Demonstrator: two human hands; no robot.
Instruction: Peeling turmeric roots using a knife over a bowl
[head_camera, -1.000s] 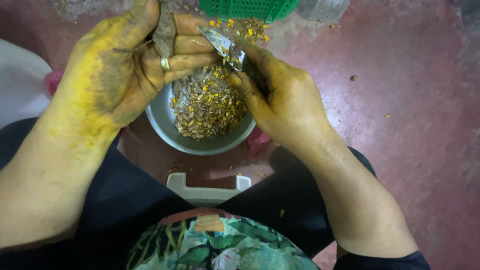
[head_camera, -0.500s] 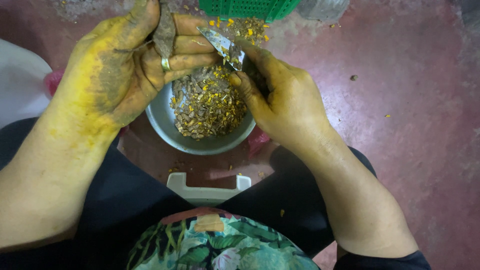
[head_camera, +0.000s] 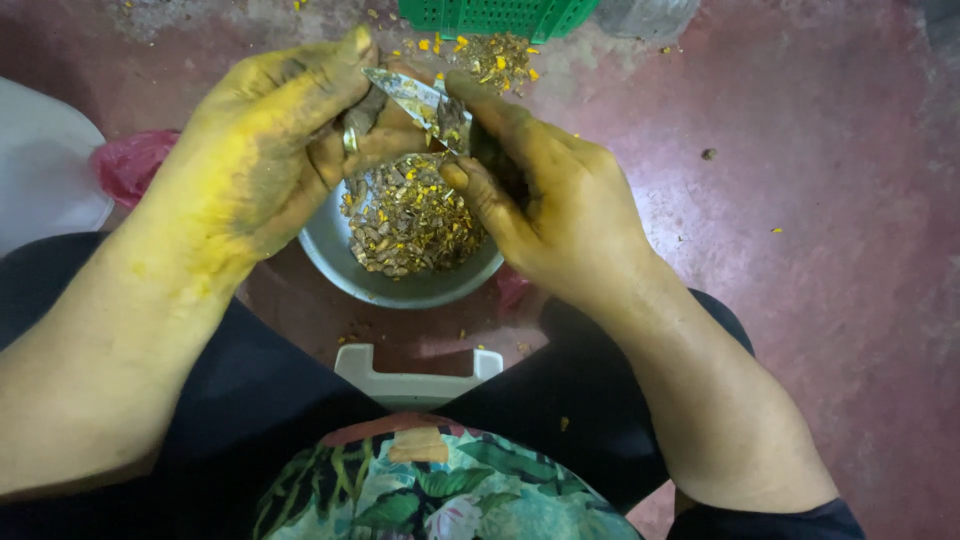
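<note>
My left hand (head_camera: 270, 150), stained yellow and wearing a ring, is closed around a small brown root piece (head_camera: 372, 108) above a metal bowl (head_camera: 335, 262). My right hand (head_camera: 550, 190) grips a knife whose bare blade (head_camera: 410, 95) points left and rests against that piece. Brown and yellow peelings (head_camera: 410, 220) fill the bowl right under both hands. Most of the root piece is hidden by my fingers.
A green plastic crate (head_camera: 495, 15) stands at the top edge with scattered peel scraps (head_camera: 490, 58) in front of it. A pink bag (head_camera: 130, 165) and a white object (head_camera: 45, 170) lie at left. A white stool edge (head_camera: 415, 375) shows between my knees on the reddish floor.
My left hand has turned inward, curling over the root piece, and the blade now lies closer against it. The bowl has not moved.
</note>
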